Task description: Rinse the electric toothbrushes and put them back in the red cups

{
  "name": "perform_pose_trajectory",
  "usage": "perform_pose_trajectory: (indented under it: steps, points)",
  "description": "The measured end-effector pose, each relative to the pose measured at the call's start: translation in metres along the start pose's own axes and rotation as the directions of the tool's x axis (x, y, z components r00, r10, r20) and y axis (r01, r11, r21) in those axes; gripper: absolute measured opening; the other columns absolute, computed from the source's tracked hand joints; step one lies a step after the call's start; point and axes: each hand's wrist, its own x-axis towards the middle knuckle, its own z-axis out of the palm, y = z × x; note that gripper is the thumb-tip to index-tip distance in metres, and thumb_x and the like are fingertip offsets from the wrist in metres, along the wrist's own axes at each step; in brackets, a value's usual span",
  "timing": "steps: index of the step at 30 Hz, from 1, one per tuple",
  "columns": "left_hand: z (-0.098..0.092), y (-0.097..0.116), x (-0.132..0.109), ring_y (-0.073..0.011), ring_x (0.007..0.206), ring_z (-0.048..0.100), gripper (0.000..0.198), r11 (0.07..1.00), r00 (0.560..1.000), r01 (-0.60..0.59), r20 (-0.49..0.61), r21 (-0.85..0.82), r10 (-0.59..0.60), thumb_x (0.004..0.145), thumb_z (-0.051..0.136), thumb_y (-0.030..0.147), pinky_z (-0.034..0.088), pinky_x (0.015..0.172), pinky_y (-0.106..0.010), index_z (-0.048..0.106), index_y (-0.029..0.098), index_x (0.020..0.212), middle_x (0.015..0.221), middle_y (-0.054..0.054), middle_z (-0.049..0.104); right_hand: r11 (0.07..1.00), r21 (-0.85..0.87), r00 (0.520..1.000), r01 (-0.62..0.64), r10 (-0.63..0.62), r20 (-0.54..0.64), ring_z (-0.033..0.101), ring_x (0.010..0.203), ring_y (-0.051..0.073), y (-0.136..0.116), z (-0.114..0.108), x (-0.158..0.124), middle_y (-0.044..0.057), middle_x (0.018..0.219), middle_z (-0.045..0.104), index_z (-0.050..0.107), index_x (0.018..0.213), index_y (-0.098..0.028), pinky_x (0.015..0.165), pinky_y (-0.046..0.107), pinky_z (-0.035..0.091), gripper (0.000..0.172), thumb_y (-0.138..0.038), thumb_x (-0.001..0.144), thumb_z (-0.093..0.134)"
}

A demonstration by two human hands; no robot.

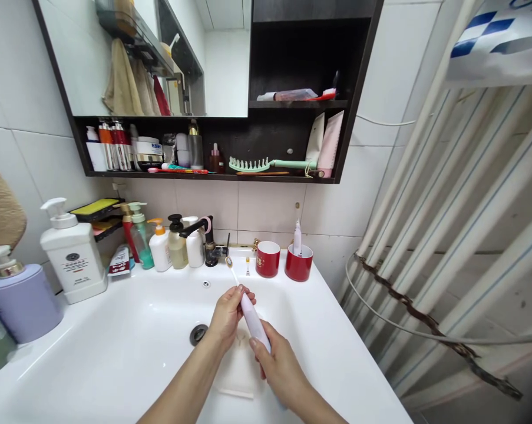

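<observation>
Pale lilac electric toothbrush point(252, 318), tilted, over the white sink point(115, 347)

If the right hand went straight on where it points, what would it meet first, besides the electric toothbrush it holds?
Probably the left hand, which holds the electric toothbrush nearer its head; how much depth separates them is unclear.

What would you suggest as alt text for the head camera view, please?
A person's left hand and right hand hold a lilac toothbrush over a white sink, its brush head pointing away. At the sink's back edge stand a black faucet and two red cups.
</observation>
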Motion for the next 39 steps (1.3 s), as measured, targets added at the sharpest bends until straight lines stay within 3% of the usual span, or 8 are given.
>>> perform_pose_trajectory:
  steps: [6, 9, 17, 19, 25, 31, 36, 39]
  points:
    - [-0.001, -0.001, 0.002, -0.0073, 0.052, 0.050, 0.017, 0.998, 0.999, 0.003, 0.044, -0.063, 0.000, 0.060, 0.053, 0.028, 0.037, 0.060, -0.020, 0.048, 0.012, 0.061, 0.053, 0.000, 0.054, 0.935, 0.283, 0.958, -0.214, 0.143, 0.250, 0.033, 0.030, 0.003, -0.010, 0.000, -0.004, -0.006, 0.052, 0.041, 0.037, 0.082, -0.018, 0.029, 0.015, 0.026, 0.025, -0.041, 0.072, 0.031]
    - [-0.002, 0.001, 0.002, -0.0084, 0.054, 0.051, 0.018, 0.999, 0.998, 0.011, 0.069, -0.053, -0.008, 0.061, 0.052, 0.029, 0.037, 0.059, -0.021, 0.048, 0.012, 0.063, 0.055, -0.001, 0.054, 0.962, 0.228, 0.975, -0.150, 0.106, 0.193, 0.033, 0.030, 0.003, -0.010, 0.001, -0.003, -0.007, 0.052, 0.040, 0.038, 0.078, -0.018, 0.030, 0.016, 0.027, 0.023, -0.039, 0.072, 0.033]
    - [-0.002, 0.003, 0.003, -0.0077, 0.053, 0.050, 0.020, 0.997, 0.996, -0.078, -0.042, 0.024, 0.079, 0.059, 0.054, 0.029, 0.036, 0.058, -0.020, 0.049, 0.012, 0.066, 0.055, 0.000, 0.054, 1.000, 0.011, 0.999, -0.029, 0.028, 0.046, 0.038, 0.034, 0.006, 0.007, 0.004, 0.003, -0.008, 0.046, 0.037, 0.039, 0.092, -0.018, 0.036, 0.018, 0.032, 0.029, -0.038, 0.071, 0.037]
    - [-0.002, 0.002, 0.003, -0.0074, 0.052, 0.049, 0.020, 0.997, 0.997, -0.070, -0.010, 0.030, 0.071, 0.060, 0.053, 0.030, 0.036, 0.058, -0.020, 0.048, 0.012, 0.064, 0.054, 0.000, 0.053, 0.998, 0.051, 0.997, -0.042, 0.039, 0.059, 0.038, 0.034, 0.005, 0.007, 0.005, 0.002, -0.007, 0.048, 0.038, 0.039, 0.092, -0.018, 0.035, 0.018, 0.032, 0.030, -0.039, 0.071, 0.037]
    - [-0.002, 0.003, 0.003, -0.0070, 0.050, 0.048, 0.020, 0.999, 0.995, -0.024, 0.100, -0.040, 0.028, 0.061, 0.052, 0.031, 0.036, 0.059, -0.022, 0.045, 0.012, 0.062, 0.052, 0.001, 0.051, 0.929, 0.308, 0.959, -0.203, 0.126, 0.253, 0.033, 0.028, 0.003, -0.004, 0.007, -0.003, -0.006, 0.052, 0.041, 0.035, 0.089, -0.018, 0.026, 0.015, 0.026, 0.034, -0.046, 0.070, 0.033]
    - [-0.003, 0.000, 0.004, -0.0075, 0.051, 0.049, 0.020, 0.999, 0.995, -0.044, 0.089, 0.000, 0.043, 0.062, 0.051, 0.032, 0.036, 0.060, -0.023, 0.044, 0.013, 0.062, 0.052, 0.001, 0.051, 0.988, 0.149, 0.993, -0.044, 0.027, 0.113, 0.033, 0.029, 0.003, 0.003, 0.007, 0.000, -0.008, 0.048, 0.038, 0.038, 0.080, -0.017, 0.028, 0.015, 0.027, 0.025, -0.041, 0.071, 0.037]
    - [-0.003, -0.002, 0.005, -0.0079, 0.050, 0.049, 0.020, 1.000, 0.994, -0.029, 0.109, 0.005, 0.028, 0.063, 0.050, 0.032, 0.037, 0.060, -0.024, 0.044, 0.013, 0.062, 0.052, 0.001, 0.051, 0.954, 0.239, 0.964, -0.181, 0.124, 0.235, 0.033, 0.028, 0.003, -0.002, 0.007, -0.002, -0.007, 0.050, 0.041, 0.036, 0.085, -0.018, 0.026, 0.015, 0.027, 0.031, -0.045, 0.070, 0.033]
    - [-0.002, 0.001, 0.003, -0.0084, 0.051, 0.050, 0.020, 0.999, 0.995, -0.031, 0.093, 0.018, 0.029, 0.062, 0.050, 0.032, 0.037, 0.058, -0.023, 0.045, 0.013, 0.063, 0.053, 0.001, 0.052, 0.970, 0.205, 0.973, -0.134, 0.089, 0.211, 0.034, 0.029, 0.003, -0.005, 0.006, -0.003, -0.007, 0.050, 0.040, 0.036, 0.088, -0.017, 0.028, 0.016, 0.027, 0.031, -0.043, 0.071, 0.033]
